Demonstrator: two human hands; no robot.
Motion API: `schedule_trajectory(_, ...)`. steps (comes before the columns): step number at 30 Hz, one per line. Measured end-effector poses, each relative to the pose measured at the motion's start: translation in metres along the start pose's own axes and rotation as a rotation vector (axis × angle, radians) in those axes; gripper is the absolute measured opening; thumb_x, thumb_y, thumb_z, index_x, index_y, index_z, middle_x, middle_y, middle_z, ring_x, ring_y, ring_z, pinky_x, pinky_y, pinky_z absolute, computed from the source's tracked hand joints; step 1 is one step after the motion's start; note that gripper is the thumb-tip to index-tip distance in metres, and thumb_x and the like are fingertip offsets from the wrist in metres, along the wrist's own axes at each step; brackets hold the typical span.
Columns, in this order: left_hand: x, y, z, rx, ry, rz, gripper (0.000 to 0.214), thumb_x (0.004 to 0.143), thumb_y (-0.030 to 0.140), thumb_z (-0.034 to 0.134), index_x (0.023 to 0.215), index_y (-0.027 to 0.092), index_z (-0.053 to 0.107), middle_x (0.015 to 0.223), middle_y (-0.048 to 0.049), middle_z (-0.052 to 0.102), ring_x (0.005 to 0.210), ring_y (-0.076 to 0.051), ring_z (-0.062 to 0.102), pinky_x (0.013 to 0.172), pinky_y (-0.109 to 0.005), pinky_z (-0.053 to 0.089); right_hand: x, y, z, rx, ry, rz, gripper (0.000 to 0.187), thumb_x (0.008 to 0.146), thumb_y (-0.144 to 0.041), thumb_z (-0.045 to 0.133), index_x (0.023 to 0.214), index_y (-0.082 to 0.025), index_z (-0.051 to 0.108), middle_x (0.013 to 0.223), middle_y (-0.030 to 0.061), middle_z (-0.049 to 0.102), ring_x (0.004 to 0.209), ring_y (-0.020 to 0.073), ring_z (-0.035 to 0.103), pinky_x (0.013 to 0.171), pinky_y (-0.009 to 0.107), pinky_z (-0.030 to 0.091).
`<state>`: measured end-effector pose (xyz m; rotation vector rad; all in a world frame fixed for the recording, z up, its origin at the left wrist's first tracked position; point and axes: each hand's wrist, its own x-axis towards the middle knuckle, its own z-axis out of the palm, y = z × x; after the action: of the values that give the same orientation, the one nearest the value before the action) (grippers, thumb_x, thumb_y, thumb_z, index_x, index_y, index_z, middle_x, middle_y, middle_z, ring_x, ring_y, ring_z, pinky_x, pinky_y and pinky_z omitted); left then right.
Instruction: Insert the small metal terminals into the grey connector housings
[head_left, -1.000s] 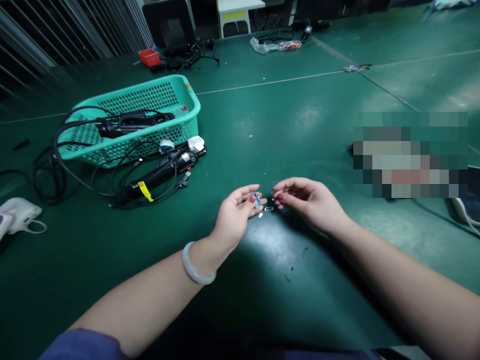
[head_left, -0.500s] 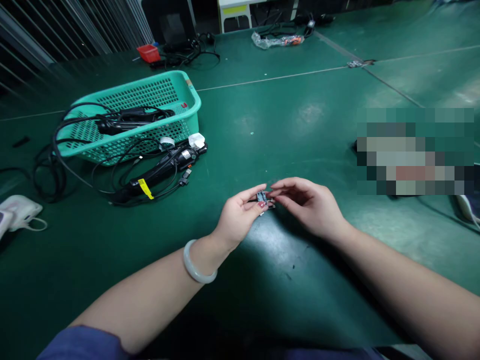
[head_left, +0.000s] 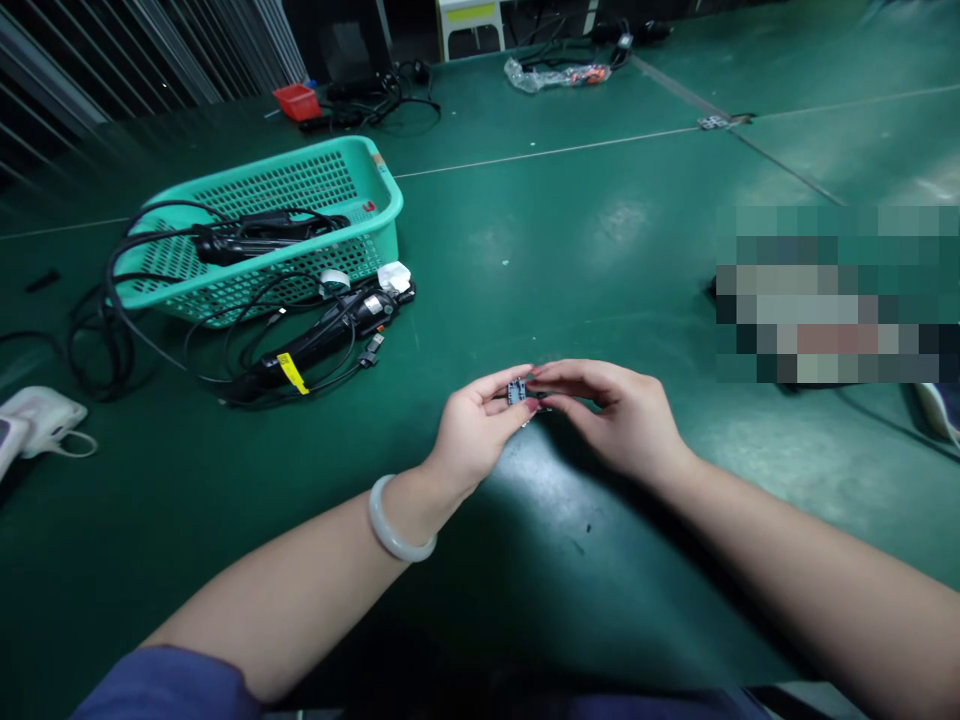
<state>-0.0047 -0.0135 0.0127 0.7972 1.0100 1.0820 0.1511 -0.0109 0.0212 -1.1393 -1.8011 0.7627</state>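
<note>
Between the thumb and fingers of my left hand [head_left: 471, 428] is a small grey-blue part [head_left: 517, 391] with dark marks, perhaps a little circuit board; its exact kind is too small to make out. My right hand [head_left: 626, 410] meets it from the right, thumb and fingertips closed at the part's right edge. Fingers hide much of that side, and a thin pale bit shows below the right thumb. Both hands hover just above the green table [head_left: 480, 610]. A pale bangle [head_left: 390, 520] circles my left wrist.
A turquoise basket [head_left: 386, 190] with black cabled devices stands at left. Before it lies a black handheld device [head_left: 322, 335] with cables and a yellow tag. A white device [head_left: 49, 415] is far left, a red tray [head_left: 297, 102] behind. Plastic wrapping [head_left: 536, 76] lies at the back; the right is blurred out.
My right fingertips have moved left and closed in against the small part, covering its right side. My left hand has barely shifted.
</note>
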Motion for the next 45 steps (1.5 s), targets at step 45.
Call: schedule_trajectory(45, -0.004, -0.001, 0.002, 0.131, -0.053, 0.091, 0.039, 0.079, 0.007, 0.058, 0.117, 0.015, 0.058, 0.121, -0.0115, 0.065, 0.109, -0.019, 0.063, 0.100, -0.035, 0.047, 0.008, 0.001, -0.006, 0.321, -0.075, 0.380, 0.024, 0.068, -0.041, 0.074, 0.078, -0.019, 0.074, 0.087, 0.0057, 0.073, 0.082, 0.0197, 0.066, 0.079, 0.033, 0.051)
